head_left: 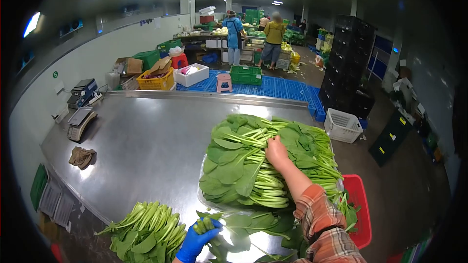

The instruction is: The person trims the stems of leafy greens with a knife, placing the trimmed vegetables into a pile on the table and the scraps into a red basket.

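My left hand (200, 240), in a blue glove at the lower middle, is closed around a small bunch of choy sum stems (204, 225), its leaves hanging over the steel table (156, 148). My bare right hand (277, 152) reaches into a big heap of choy sum (234, 175) on a clear plastic sheet. Its fingers are pinched on stems in the middle of that heap; how many cannot be made out. A smaller pile of choy sum (148, 234) lies left of my left hand, and loose leaves (248, 221) lie between my hands.
A red bin (358, 209) with leaves stands at the table's right edge. A scale (80, 124) and a brown cloth (81, 157) are at the left. Beyond the table are a white basket (342, 125), stacked black crates (347, 63), a pink stool (224, 83) and people at other tables.
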`<move>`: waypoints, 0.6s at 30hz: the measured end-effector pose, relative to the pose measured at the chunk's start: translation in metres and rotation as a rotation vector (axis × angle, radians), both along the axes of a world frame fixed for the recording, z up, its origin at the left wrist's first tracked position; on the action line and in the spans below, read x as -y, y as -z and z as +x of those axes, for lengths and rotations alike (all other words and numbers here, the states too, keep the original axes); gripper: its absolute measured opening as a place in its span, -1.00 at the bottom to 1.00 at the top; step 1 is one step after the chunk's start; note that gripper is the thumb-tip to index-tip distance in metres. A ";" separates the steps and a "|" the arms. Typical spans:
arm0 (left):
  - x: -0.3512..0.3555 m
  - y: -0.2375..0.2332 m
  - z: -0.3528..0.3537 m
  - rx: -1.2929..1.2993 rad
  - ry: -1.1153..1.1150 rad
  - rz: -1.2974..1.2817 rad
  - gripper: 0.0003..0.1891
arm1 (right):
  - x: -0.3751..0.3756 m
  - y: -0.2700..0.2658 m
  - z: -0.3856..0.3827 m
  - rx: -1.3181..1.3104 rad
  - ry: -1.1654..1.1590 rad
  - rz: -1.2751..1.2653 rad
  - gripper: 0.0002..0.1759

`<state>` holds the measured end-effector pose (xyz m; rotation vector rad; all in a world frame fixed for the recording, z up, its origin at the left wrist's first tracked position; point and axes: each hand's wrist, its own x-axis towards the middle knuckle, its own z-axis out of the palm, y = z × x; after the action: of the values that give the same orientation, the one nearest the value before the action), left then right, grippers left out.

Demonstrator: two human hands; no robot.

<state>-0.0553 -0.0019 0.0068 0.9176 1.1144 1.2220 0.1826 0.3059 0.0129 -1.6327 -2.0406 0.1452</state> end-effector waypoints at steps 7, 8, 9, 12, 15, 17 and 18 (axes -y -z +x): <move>0.000 -0.003 0.003 -0.430 -0.178 0.260 -0.76 | 0.092 -0.044 0.000 -0.397 -0.566 0.145 -0.60; -0.001 -0.007 0.005 -0.663 -0.165 0.416 -0.77 | 0.121 -0.055 0.000 -0.441 -0.627 0.014 -0.59; -0.006 -0.023 0.009 -0.891 -0.167 0.597 -0.77 | 0.148 -0.067 0.000 -0.427 -0.643 -0.104 -0.62; -0.007 -0.043 0.025 -1.063 -0.064 0.700 -0.71 | 0.193 -0.070 0.003 -0.394 -0.736 -0.258 -0.66; -0.010 0.000 0.031 -0.527 0.097 0.372 -0.62 | 0.231 -0.054 -0.003 -0.707 -0.522 -0.806 -0.67; -0.002 0.009 0.030 -0.255 0.141 0.144 -0.63 | 0.226 -0.031 0.002 -0.530 -0.686 -0.397 -0.68; 0.000 0.009 0.031 -0.118 0.159 0.033 -0.63 | 0.224 -0.023 0.002 -0.430 -0.757 -0.189 -0.68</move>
<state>-0.0244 -0.0022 -0.0020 1.0938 1.0946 1.0696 0.1844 0.0815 0.0358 -0.7396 -2.2160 0.8883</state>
